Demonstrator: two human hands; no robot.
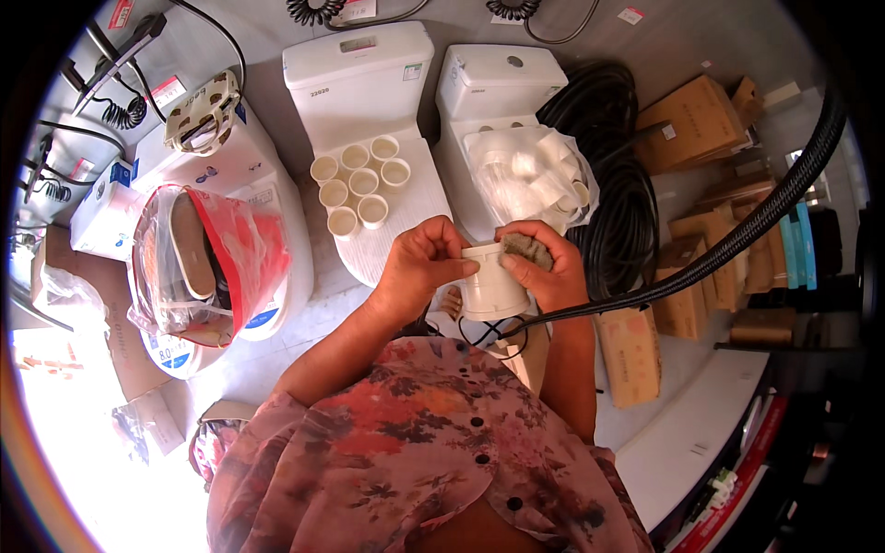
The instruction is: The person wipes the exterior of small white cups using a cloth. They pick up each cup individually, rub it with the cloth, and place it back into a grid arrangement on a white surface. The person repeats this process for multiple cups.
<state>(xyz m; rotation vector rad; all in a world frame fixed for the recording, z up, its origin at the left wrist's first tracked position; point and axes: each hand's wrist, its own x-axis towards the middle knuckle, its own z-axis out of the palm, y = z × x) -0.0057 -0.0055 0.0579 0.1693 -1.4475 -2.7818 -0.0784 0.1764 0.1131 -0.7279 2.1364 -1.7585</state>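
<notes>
A white plastic cylinder point(493, 284), shaped like a short pipe fitting, is held upright between my two hands in front of my body. My left hand point(419, 272) pinches its rim from the left with thumb and fingers. On the other side, my right hand point(548, 267) grips the rim and also has a crumpled grey-brown cloth point(527, 250) bunched in its fingers. Several similar white cylinders point(366, 181) stand in rows on the closed lid of a white toilet point(355, 92). A clear plastic bag point(530, 166) of white pieces rests on the toilet to the right.
At left, a red and clear bag with shoes point(207, 263) lies on another toilet point(295, 217). Coiled black hose point(613, 212) and cardboard boxes point(696, 124) fill the right side. A thick black braided cable point(728, 267) crosses in front of my right arm.
</notes>
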